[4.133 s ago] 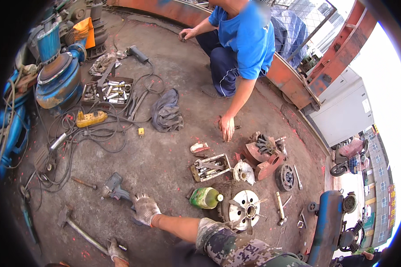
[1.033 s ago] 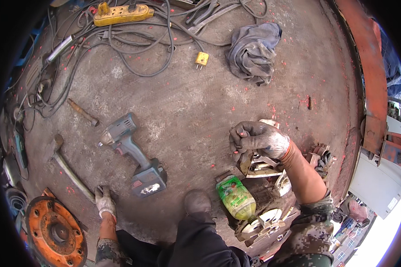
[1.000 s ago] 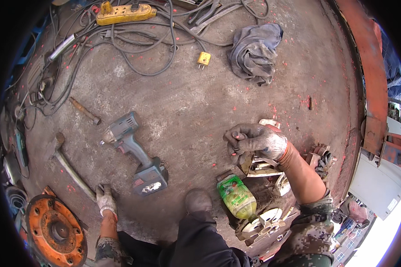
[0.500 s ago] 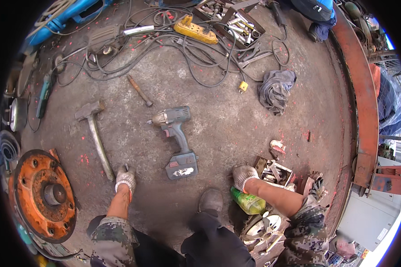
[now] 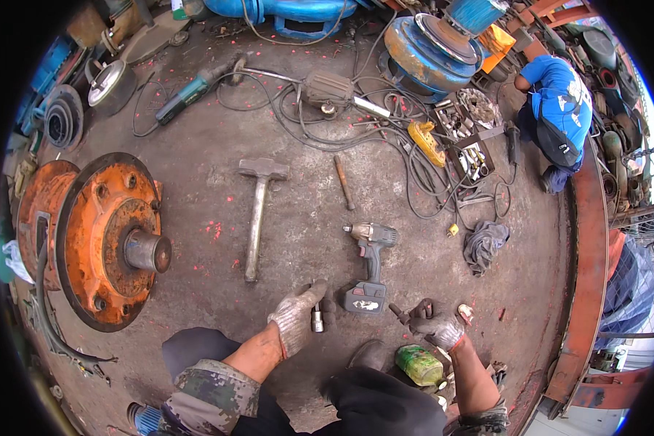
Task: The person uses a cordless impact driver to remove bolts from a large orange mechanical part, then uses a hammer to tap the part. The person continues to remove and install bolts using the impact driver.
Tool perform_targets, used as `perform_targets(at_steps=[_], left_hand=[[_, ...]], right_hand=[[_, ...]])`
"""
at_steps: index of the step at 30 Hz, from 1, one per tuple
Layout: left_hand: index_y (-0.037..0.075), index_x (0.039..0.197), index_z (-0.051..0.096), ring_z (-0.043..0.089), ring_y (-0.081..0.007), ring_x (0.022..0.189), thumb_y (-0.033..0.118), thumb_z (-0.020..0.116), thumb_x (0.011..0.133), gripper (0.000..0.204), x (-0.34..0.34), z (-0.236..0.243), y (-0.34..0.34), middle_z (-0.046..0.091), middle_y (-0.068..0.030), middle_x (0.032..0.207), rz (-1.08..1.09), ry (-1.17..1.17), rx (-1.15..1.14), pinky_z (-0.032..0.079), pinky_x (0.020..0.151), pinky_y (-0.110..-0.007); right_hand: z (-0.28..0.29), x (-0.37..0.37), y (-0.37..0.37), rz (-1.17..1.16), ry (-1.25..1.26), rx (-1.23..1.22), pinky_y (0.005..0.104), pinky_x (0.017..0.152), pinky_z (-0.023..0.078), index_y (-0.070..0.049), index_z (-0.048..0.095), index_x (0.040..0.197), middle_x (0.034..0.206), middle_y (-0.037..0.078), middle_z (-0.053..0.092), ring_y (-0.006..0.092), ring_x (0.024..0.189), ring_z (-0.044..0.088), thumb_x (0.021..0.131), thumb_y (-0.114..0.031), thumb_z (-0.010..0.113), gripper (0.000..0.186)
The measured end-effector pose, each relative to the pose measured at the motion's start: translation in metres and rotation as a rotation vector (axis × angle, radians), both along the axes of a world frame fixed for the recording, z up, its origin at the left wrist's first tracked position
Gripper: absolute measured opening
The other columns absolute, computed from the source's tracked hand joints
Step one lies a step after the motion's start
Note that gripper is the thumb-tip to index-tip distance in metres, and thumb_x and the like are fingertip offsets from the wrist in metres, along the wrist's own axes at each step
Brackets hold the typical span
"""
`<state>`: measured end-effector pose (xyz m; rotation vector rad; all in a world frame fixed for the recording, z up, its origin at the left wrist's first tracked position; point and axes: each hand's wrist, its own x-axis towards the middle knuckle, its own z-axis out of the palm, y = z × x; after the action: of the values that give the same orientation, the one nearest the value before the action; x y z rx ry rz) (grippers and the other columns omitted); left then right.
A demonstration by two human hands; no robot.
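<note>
My left hand, in a pale knit glove, is closed around a short shiny metal socket that points downward. Between the gloved fingers of my right hand is a dark, short bolt-like piece; its exact kind is hard to make out. A grey cordless impact wrench lies on the floor just beyond and between both hands. Left of it rests a sledgehammer with its head away from me. A rusty rod lies farther out. Below my right hand is a green and yellow plastic bottle.
At left stands a large orange flanged machine with a protruding shaft. Farther away are an angle grinder, tangled cables, a yellow power strip and a tool box. A grey rag lies right. A person in blue crouches at far right.
My view has swung left and upward. Both hands have come up from the floor and closer together; the socket and the dark piece now show in them. The impact wrench and hammer appear unmoved on the floor.
</note>
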<state>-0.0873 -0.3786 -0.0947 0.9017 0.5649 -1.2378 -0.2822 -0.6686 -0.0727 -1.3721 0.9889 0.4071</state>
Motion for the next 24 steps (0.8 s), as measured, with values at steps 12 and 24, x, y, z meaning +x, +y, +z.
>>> perform_targets(at_steps=[12,24], left_hand=[[0.014,0.085,0.066,0.053,-0.0157,0.057,0.033,0.073,0.093,0.021,0.026,-0.118,-0.019,0.058,-0.0002,0.07,0.2,-0.127,0.454,0.044,0.053,-0.036],[0.009,0.117,0.063,0.058,-0.0161,0.066,0.014,0.07,0.095,0.024,0.032,-0.045,0.024,0.06,-0.001,0.083,0.152,-0.145,0.396,0.048,0.057,-0.035]], right_hand=[[0.013,0.119,0.057,0.176,-0.121,0.053,0.0279,0.079,0.053,-0.006,0.054,0.106,0.098,-0.002,0.056,0.0091,0.087,0.058,0.085,-0.011,0.081,0.034],[-0.165,0.214,0.06,-0.015,-0.357,-0.215,0.0298,0.089,0.055,0.002,0.065,0.127,0.119,0.008,0.075,0.0172,0.104,0.071,0.084,-0.015,0.079,0.048]])
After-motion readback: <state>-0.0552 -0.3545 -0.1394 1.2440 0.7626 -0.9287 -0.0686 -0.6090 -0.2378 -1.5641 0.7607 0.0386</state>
